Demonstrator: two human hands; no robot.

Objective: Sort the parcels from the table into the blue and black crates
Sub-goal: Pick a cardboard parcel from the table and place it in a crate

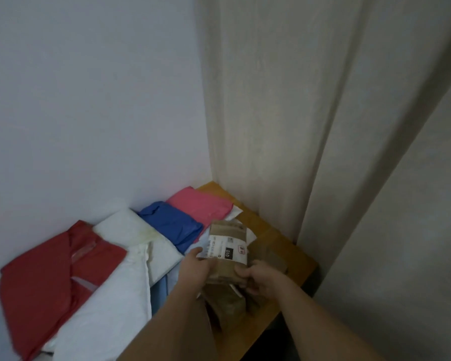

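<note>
Brown parcel gripped by both hands above the wooden table: left hand curled on its left edge, right hand pinching its near right corner. White label reading "010" beside a small red mark; other print too blurred. Left of the brown parcel: pink bag, blue bag, white bags, red bag.
</note>
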